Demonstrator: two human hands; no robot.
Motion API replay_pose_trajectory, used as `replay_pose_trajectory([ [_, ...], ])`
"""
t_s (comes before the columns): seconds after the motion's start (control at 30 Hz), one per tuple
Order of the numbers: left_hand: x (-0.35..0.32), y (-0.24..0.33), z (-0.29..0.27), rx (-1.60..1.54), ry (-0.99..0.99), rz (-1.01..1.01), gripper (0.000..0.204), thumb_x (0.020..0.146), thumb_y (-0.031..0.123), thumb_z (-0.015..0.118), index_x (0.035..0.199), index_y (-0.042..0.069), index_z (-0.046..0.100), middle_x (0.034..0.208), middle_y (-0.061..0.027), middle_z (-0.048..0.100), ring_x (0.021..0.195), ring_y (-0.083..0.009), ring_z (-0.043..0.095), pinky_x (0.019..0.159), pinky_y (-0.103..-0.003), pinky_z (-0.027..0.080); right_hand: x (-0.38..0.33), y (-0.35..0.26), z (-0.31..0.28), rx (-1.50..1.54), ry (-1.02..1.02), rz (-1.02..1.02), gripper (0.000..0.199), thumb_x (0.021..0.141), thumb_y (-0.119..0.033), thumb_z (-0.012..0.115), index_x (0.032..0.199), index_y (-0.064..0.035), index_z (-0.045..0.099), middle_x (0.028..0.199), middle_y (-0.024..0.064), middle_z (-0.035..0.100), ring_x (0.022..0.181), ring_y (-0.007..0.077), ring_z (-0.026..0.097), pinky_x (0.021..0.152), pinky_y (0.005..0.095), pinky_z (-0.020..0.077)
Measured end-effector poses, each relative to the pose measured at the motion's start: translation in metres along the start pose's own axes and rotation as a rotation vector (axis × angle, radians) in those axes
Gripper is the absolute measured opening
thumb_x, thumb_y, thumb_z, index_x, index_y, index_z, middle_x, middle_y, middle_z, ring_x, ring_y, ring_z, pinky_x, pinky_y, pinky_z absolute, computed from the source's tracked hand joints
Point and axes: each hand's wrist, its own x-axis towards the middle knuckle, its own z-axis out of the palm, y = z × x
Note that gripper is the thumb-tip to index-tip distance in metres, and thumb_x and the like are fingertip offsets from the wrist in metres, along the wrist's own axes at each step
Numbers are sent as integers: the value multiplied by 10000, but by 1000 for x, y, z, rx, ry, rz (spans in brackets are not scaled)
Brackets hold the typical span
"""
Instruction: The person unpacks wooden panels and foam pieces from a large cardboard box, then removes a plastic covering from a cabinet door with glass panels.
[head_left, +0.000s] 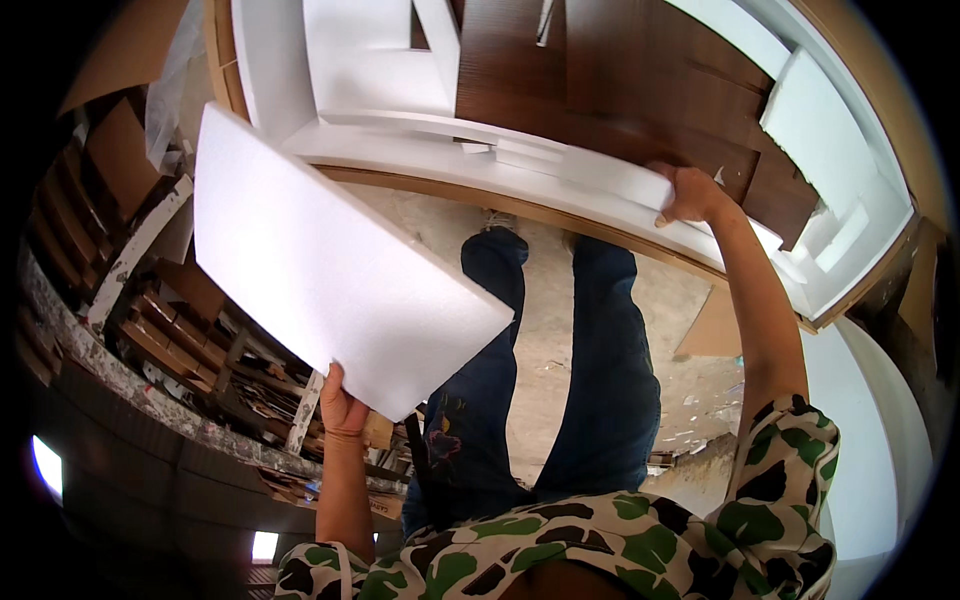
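Observation:
A large white foam sheet (330, 260) is held up on the left by my left hand (343, 408), which pinches its lower edge with the thumb on the face nearest me. My right hand (695, 195) reaches forward into an open cardboard box (430, 185). Its fingers are curled round the right end of a narrow white foam strip (615, 178), along the box's near wall. Dark brown wooden panels (620, 80) lie inside the box, just beyond that strip. Part of the right hand's grip is hidden behind the strip.
White foam pieces (380, 80) line the box at left, and a rough-edged foam block (825, 125) sits at its right end. Shelving with stacked cardboard (180, 340) stands at left. A white panel (850, 430) is at right; a cardboard piece (708, 325) rests on the floor.

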Motion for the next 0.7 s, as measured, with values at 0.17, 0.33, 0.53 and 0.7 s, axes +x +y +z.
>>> replay_pose_trajectory([
  [0.17, -8, -5, -25, 6, -30, 34, 544, 813, 317, 633, 1236, 31, 442, 1209, -98, 510, 1121, -270, 464, 974, -433, 360, 5, -7, 17, -63, 117, 3, 620, 568, -108, 693, 1166, -107, 525, 1012, 194, 607, 985, 349, 555, 864, 392, 442],
  [0.33, 4, -29, 2, -201, -80, -40, 539, 777, 123, 637, 1263, 60, 412, 1217, -95, 503, 1134, -281, 467, 995, -455, 342, -24, -31, -4, -44, 298, 26, 479, 580, -80, 639, 1054, -58, 569, 853, 211, 620, 838, 358, 595, 779, 395, 468],
  [0.53, 43, -80, 71, -276, -468, -129, 532, 755, 6, 577, 1259, 68, 419, 1236, -101, 483, 1176, -286, 426, 1021, -450, 300, -83, -107, -48, 339, 17, -358, 410, 603, -125, 658, 999, -38, 596, 904, 206, 619, 870, 333, 594, 770, 362, 464],
  [0.7, 54, -87, 148, -352, -487, -27, 514, 818, 108, 565, 1293, 46, 378, 1289, -94, 446, 1215, -275, 385, 1045, -455, 259, -54, -140, -7, 379, -47, -410, 410, 682, -199, 659, 1052, -42, 578, 1024, 171, 598, 934, 298, 568, 821, 364, 439],
])
